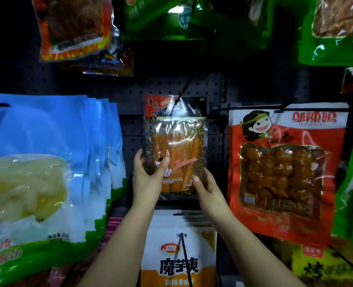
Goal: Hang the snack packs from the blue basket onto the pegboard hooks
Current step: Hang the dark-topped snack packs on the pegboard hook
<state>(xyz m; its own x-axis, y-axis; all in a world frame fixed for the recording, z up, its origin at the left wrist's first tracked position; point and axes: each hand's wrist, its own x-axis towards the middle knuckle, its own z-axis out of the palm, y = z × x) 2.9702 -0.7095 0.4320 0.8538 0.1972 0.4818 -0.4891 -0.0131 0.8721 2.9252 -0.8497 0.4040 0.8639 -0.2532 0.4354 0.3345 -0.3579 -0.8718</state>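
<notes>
A clear snack pack [176, 146] with orange sticks inside and a red header is held upright against the dark pegboard [210, 90]. Its top sits at a black hook [183, 92] that slants down from the board. My left hand [148, 177] grips the pack's lower left side, thumb across the front. My right hand [206, 189] pinches its lower right corner. The blue basket is not in view.
Blue and white packs [47, 166] hang in a thick row at left. A red pack [283, 168] hangs at right, and a white and orange pack [179, 251] just below my hands. Green and orange packs hang overhead.
</notes>
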